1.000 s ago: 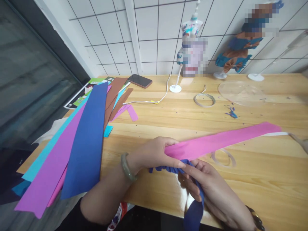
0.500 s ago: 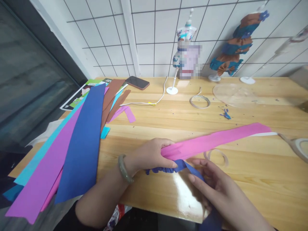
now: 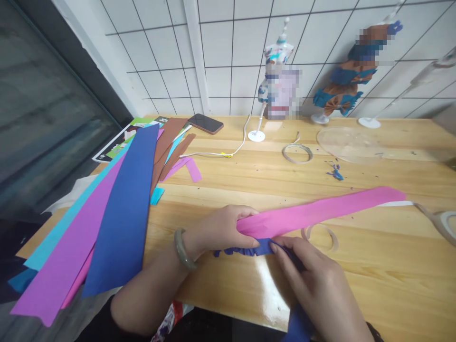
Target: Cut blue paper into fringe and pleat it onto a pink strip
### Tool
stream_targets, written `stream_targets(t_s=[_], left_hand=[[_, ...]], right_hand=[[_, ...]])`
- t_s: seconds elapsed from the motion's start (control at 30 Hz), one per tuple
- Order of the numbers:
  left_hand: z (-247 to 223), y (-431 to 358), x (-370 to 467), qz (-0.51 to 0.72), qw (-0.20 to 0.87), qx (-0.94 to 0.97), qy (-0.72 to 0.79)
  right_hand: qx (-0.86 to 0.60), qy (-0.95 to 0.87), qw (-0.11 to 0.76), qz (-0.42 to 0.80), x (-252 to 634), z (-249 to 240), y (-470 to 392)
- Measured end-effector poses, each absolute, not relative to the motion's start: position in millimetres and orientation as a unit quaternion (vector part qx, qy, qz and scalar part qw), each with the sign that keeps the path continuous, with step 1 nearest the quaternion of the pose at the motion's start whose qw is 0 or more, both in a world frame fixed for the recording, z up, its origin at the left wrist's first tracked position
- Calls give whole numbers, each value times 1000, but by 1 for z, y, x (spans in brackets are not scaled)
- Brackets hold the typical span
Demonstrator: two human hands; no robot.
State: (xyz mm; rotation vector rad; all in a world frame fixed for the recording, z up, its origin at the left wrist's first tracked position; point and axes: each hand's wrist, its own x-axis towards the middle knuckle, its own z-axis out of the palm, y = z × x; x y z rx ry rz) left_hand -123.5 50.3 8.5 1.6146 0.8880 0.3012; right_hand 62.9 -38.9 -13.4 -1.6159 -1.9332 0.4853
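My left hand [image 3: 224, 228] presses the near end of a pink crepe paper strip [image 3: 320, 207] to the table, its thumb on a dark blue crepe paper strip [image 3: 265, 246] along the pink one's lower edge. Small ruffled gathers of the blue strip show below that thumb. Between thumb and forefinger, my right hand [image 3: 309, 270] pinches the blue strip just right of my left thumb. The strip's loose length [image 3: 298, 325] hangs down past the table's front edge. White tape [image 3: 397, 204] runs from the pink strip's far end toward a tape roll [image 3: 449, 223].
Crepe paper sheets, a blue one [image 3: 124, 209] on top, overhang the table's left side. A phone [image 3: 206, 124], white cord [image 3: 210, 153], tape ring [image 3: 298, 153] and blue scraps [image 3: 335, 173] lie farther back. Dress forms, one in patterned cover [image 3: 278, 53], stand by the tiled wall.
My right hand has moved left and closed in a pinch on the blue strip, close to my left thumb. My left hand stays on the pink strip. The view has shifted slightly.
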Motion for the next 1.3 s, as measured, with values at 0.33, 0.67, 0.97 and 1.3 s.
stream_targets(t_s=[0.33,0.67,0.97,1.3], left_hand=[[10,50,-125,110,608,679,397],[13,50,-124,116,606,681,395],[9,49,-124,123,589,701,383],[11,49,-123,121,597,690,392]], right_hand=[[-512,-771,331,186,59,-8,-43],[-528,-749,335,220,57,-12,-40],[-514,-731,338,296,56,-18,-33],[-520,-689,360,354,55,-15,-34]])
